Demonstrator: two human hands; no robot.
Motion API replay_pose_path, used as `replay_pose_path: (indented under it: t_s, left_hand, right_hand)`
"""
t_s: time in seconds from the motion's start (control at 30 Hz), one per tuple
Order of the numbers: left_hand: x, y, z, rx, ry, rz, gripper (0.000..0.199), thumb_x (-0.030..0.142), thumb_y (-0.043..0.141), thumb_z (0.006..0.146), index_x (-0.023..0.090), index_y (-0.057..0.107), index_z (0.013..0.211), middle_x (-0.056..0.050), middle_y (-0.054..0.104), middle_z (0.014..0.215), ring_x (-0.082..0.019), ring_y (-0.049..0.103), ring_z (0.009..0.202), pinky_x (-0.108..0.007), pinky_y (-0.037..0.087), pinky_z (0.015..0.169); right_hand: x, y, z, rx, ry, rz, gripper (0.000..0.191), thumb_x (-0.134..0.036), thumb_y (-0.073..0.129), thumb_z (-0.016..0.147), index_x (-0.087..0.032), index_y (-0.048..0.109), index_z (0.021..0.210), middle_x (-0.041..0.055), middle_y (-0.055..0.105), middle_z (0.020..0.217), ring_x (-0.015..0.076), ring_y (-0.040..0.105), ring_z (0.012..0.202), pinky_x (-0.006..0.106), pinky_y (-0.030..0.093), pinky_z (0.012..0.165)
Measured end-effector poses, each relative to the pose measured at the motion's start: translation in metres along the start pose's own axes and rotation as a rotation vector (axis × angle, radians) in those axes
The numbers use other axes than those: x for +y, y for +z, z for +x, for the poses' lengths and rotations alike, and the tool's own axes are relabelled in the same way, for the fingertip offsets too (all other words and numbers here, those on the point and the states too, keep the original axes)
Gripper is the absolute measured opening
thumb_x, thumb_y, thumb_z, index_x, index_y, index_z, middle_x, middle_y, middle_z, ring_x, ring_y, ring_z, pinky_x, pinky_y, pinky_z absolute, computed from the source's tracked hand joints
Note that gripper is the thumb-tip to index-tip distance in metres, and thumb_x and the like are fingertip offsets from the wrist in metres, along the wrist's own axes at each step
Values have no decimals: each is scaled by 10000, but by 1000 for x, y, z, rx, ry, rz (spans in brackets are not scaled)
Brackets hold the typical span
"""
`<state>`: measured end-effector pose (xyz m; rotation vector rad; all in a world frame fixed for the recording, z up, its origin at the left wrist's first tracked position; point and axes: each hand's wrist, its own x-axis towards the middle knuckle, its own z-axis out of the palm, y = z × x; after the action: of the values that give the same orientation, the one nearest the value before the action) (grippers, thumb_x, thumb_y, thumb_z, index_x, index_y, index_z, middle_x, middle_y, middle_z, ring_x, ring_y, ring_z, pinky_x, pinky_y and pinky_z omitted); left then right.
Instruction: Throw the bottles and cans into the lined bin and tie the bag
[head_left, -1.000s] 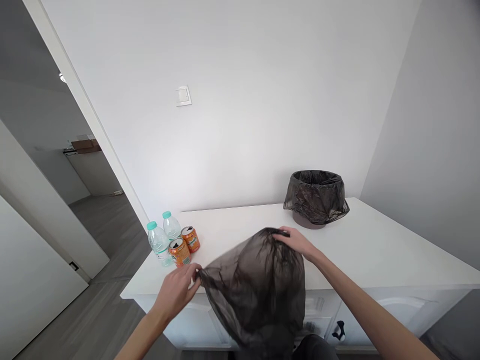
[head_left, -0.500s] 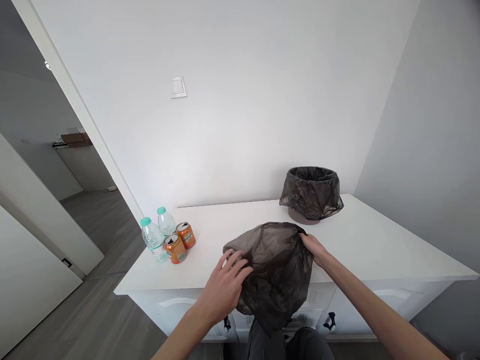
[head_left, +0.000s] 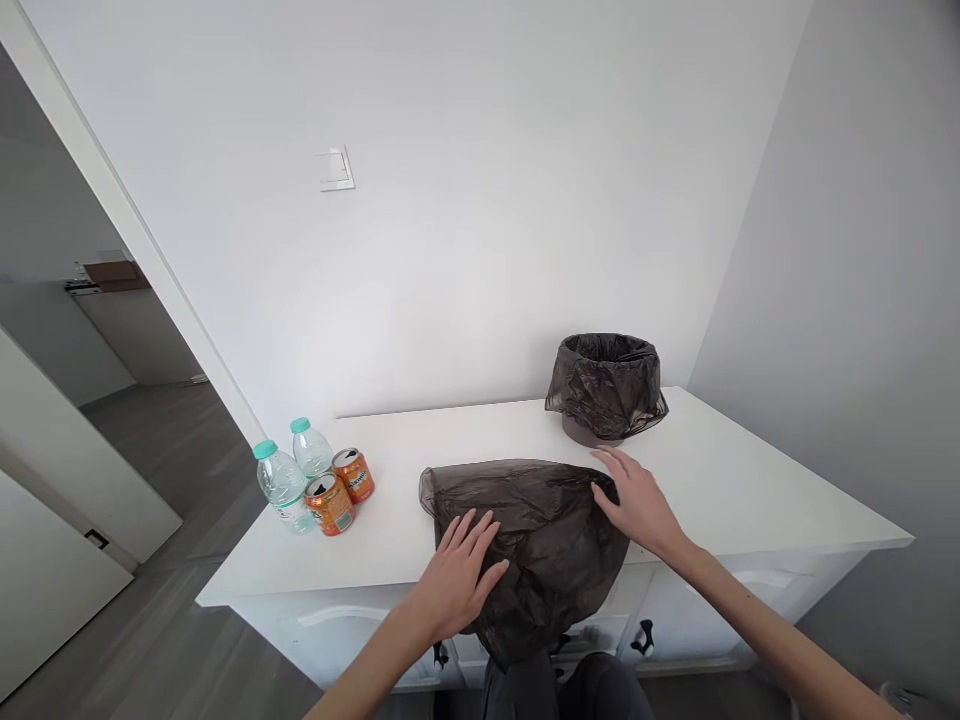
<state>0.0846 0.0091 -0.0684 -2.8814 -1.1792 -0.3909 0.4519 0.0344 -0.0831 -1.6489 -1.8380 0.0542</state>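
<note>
A thin black trash bag (head_left: pixel 536 545) lies partly on the white cabinet top, its lower part hanging over the front edge. Flat on the bag's left side rests my left hand (head_left: pixel 459 580), fingers spread. My right hand (head_left: pixel 637 500) is at the bag's upper right corner, its fingers stretched out and apart, the thumb near the bag's edge. Farther back stands a small trash bin (head_left: pixel 581 430), lined with another black bag (head_left: pixel 611 390) that is folded over its rim.
Two clear plastic bottles (head_left: pixel 281 485) with green caps and two orange soda cans (head_left: pixel 330 505) stand together at the left end of the white cabinet (head_left: pixel 757 480). A wall with a light switch (head_left: pixel 335 169) rises behind. An open doorway is at the left.
The bag has come down flatter onto the cabinet top. My right hand has let go of its corner and its fingers have opened. The view has shifted slightly right.
</note>
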Motion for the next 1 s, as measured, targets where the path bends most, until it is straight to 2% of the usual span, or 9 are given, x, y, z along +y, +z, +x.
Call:
replay_pose_path:
  t_s: [0.1,0.23,0.37,0.47,0.57,0.67,0.83,0.93,1.0]
  left_hand:
    - [-27,19,2,-57,-70,63,576,479,373,1067,266,364,1603,-84,416,1645,-338,349,1532,-580,371,1199]
    - [-54,-1,-2,94,-203,126,493,287,319,1068,191,486,1522,-154,489,1587,-348,412,1497,-611,369,1189]
    - [-38,-33,-31,13,47,-8,566,363,430,1058,269,330,1607,-72,399,1657,-252,360,1532,-477,346,1246]
    - [-29,-31,-52,-115,140,-28,1034,480,717,880,242,96,1672,-98,256,1715,-330,248,1574,-536,299,1261]
    - [-39,-12,-61,-83,84,14,1037,121,653,823,288,78,1671,-48,254,1717,-301,238,1580,-554,286,1265]
    - [-53,-2,-62,-43,60,-52,1059,-81,429,670,365,291,1620,41,375,1666,-217,302,1561,-525,288,1271]
    - [-59,-21,-55,10,-213,-372,583,39,408,737,250,738,1168,-20,772,1213,-236,687,1165,-385,530,1013]
    - [-64,-38,-37,34,-423,-407,313,210,401,867,184,706,803,-20,751,761,-216,690,728,-294,517,648]
    - [-73,-48,-19,67,-479,-366,308,303,422,895,189,645,717,-10,689,652,-211,647,643,-287,467,585]
  right_hand:
    - [0,4,-9,-204,-242,-78,528,-511,355,1057,-300,482,1524,65,454,1617,288,364,1523,510,335,1228]
    - [8,10,-22,-357,-209,-144,623,-608,287,1058,-283,464,1559,75,409,1642,303,312,1550,577,279,1251]
    - [11,2,-34,-323,-298,-110,654,-596,351,1054,-304,295,1637,42,238,1711,279,182,1591,545,186,1294]
    - [14,-3,-41,-433,-384,-52,752,-630,463,1011,-352,192,1655,27,217,1715,285,196,1586,543,185,1297]
    - [20,1,-47,-474,-403,-45,853,-665,552,957,-335,193,1657,65,225,1712,316,229,1575,568,202,1286]
    - [24,6,-51,-436,-408,-53,834,-651,570,955,-317,248,1648,80,265,1701,316,254,1569,558,245,1275]
    - [22,4,-58,-346,-397,-26,607,-586,566,986,-319,502,1528,77,469,1606,308,442,1478,539,338,1233]
    - [14,1,-54,-270,-338,29,372,-514,519,1026,-302,706,1268,73,645,1432,289,600,1313,483,465,1117]
    - [7,0,-46,-251,-277,60,355,-479,459,1053,-276,749,1091,77,727,1263,267,672,1168,430,514,1014]
